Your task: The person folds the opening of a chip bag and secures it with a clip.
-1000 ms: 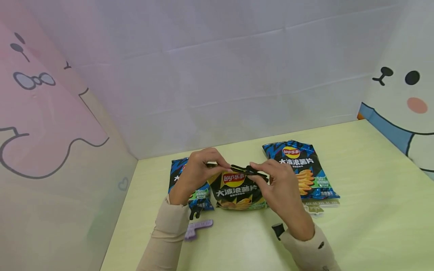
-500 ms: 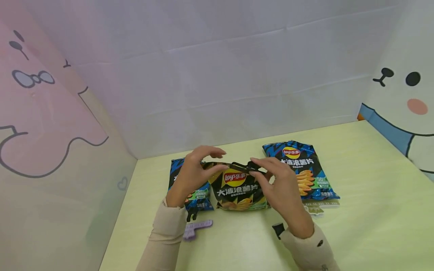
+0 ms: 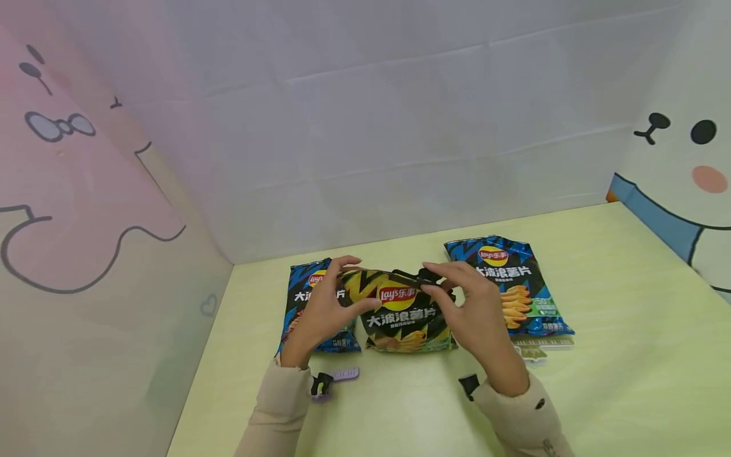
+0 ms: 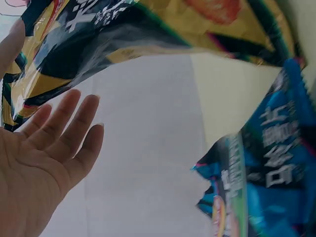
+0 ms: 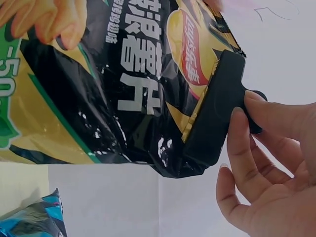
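Black clip (image 5: 215, 108) lies across the top of the bag (image 3: 402, 322); your right hand (image 3: 473, 304) pinches it. Your left hand (image 3: 321, 312) spreads beside the left corner. Blue bags (image 3: 524, 289) flank the bag.

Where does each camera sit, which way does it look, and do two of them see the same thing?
Head: on the head, facing forward and down at the black-and-gold chip bag and yellow table; left hand, right hand and sleeves show.
Left wrist: on that wrist, facing the bag; the left hand shows.
Right wrist: on that wrist, facing the black clip on the bag; the right hand shows, pinching it.
Shared: both wrist views see the bag.
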`<state>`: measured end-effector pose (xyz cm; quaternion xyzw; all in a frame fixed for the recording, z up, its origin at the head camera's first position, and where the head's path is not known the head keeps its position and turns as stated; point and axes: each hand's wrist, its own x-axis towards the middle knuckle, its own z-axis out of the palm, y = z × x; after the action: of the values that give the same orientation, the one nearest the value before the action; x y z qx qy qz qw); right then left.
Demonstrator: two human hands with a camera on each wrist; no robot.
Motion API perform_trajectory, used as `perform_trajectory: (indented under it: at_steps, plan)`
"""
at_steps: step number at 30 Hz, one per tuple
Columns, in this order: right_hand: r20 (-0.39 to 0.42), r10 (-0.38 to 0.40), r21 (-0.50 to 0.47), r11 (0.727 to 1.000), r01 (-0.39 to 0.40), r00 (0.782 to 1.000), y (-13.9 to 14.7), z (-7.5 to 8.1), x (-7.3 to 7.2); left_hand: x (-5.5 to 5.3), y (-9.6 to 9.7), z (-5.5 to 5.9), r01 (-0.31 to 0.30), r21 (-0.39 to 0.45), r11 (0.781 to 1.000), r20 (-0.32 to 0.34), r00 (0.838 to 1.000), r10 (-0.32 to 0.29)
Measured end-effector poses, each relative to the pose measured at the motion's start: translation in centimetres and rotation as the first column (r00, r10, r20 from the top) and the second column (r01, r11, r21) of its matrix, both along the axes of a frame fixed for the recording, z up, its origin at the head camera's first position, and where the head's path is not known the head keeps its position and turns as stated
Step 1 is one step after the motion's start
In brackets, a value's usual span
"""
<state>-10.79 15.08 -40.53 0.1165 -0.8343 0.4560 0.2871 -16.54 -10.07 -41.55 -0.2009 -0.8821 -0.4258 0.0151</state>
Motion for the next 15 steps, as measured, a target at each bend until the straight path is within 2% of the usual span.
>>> perform_trajectory:
  at_steps: [3,7,10,15]
  plan:
    - [-0.007,-0.005,0.002,1.000,0.005,1.000,0.0,-0.1,-0.1,0.4,-0.2,-0.8,-0.028,-0.035,0.999,0.066,0.997,0.030]
    - [-0.020,-0.007,0.007,1.000,0.007,1.000,0.0,-0.3,-0.1,0.9,-0.2,-1.9,-0.013,-0.021,1.000,0.150,0.989,0.016]
    - [-0.022,-0.013,0.008,1.000,0.013,1.000,0.0,-0.4,-0.2,1.0,-0.2,-2.5,0.002,0.029,1.000,0.166,0.986,-0.006]
    - [-0.013,-0.034,0.013,0.999,0.034,0.999,-0.1,-0.5,-0.4,1.0,0.1,-2.8,-0.043,0.022,0.999,0.132,0.990,0.040]
